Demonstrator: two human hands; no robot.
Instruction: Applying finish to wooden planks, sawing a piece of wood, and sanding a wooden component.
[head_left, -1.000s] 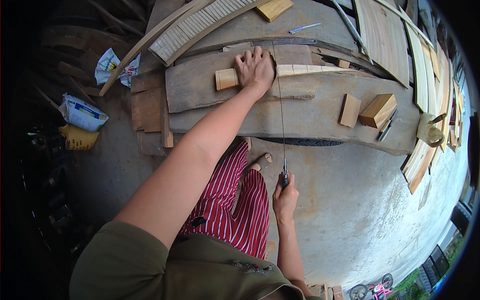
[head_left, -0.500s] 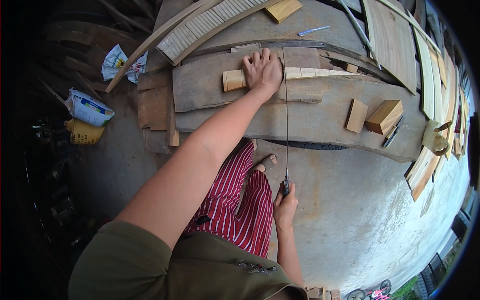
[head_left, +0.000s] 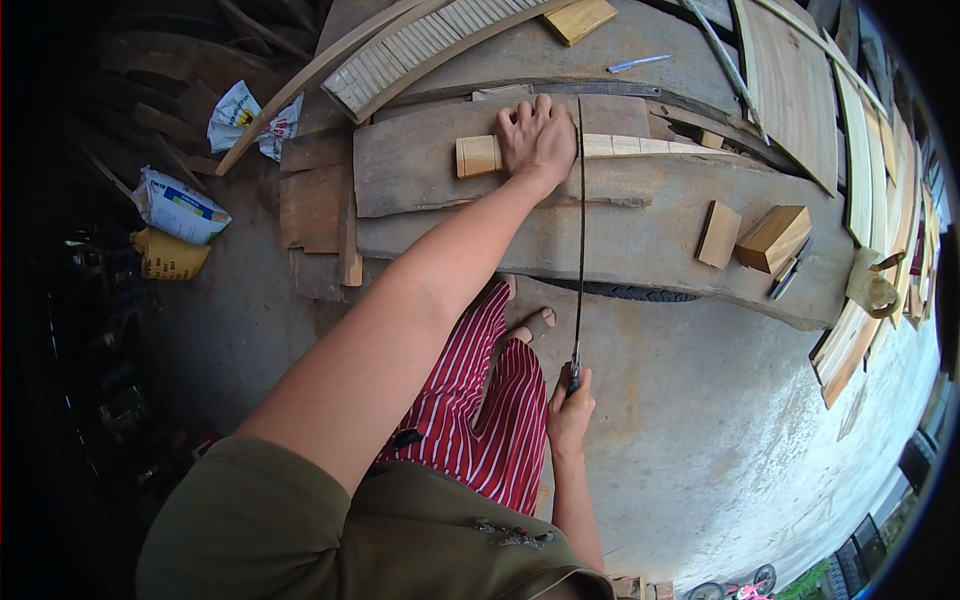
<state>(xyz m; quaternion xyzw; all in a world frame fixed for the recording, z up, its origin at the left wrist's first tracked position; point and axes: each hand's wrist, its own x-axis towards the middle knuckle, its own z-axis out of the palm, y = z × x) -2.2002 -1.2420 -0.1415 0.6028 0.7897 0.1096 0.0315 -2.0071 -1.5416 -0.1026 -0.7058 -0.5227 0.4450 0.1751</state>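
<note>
A pale wooden strip [head_left: 628, 147] with pencil-like cross lines lies across a thick worn plank [head_left: 420, 190]. My left hand [head_left: 540, 142] presses down on the strip, fingers curled over its far edge. Close along the right side of that hand runs the long thin blade of a handsaw [head_left: 581, 240], crossing the strip and reaching back toward me. My right hand [head_left: 571, 412], lower down, is closed around the saw's dark handle. Whether the teeth have cut into the strip I cannot tell. The strip's blocky left end [head_left: 477, 157] sticks out beyond my left hand.
Right on the bench are a thin wood piece [head_left: 719, 235], a wooden block [head_left: 775, 238] and dark pens [head_left: 788, 272]. A blue pen [head_left: 638, 63] and another block [head_left: 580, 20] lie farther back. Boards lean at right; bags [head_left: 180, 207] sit left on the floor.
The view has shifted slightly, so the bench appears a little farther right. The saw blade shows a bit broader and its angle differs slightly. Both hands keep their holds.
</note>
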